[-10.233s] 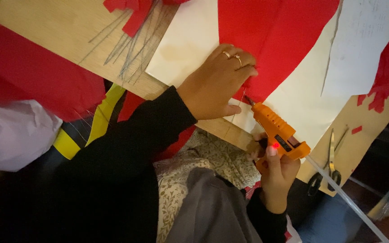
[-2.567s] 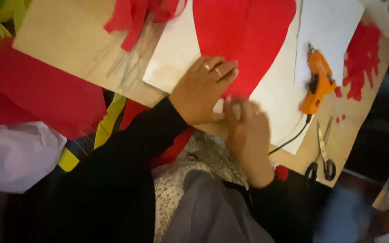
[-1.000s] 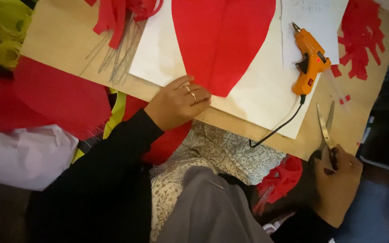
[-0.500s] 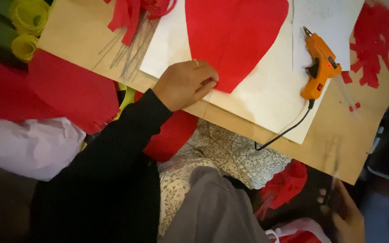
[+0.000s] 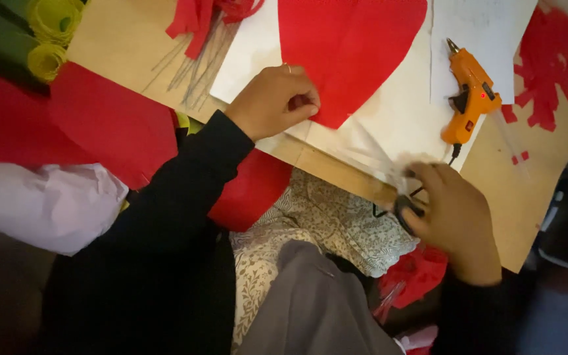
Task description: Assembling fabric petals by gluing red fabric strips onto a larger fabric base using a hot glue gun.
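My left hand (image 5: 274, 98) rests on the wooden board (image 5: 126, 46), fingers pinched at the lower tip of a large red paper shape (image 5: 350, 52) that lies on white sheets (image 5: 389, 125). My right hand (image 5: 455, 217) is at the board's near edge, closed around the dark handles of a pair of scissors (image 5: 399, 197). The blades are blurred and point up-left over the white sheet toward the red tip. An orange glue gun (image 5: 471, 92) lies on the white paper above my right hand, its black cord running down toward that hand.
Red fringed paper scraps (image 5: 550, 59) lie at the board's right side, with more red strips (image 5: 195, 16) at the top. Yellow paper rolls (image 5: 50, 39) sit at the upper left, a red sheet (image 5: 110, 125) and white tissue (image 5: 47, 204) at the left. Patterned fabric (image 5: 323, 217) covers my lap.
My right hand took the scissors from the right side of the board, dropped below its edge, and has come up to the near edge. My left hand slid onto the red shape's tip.
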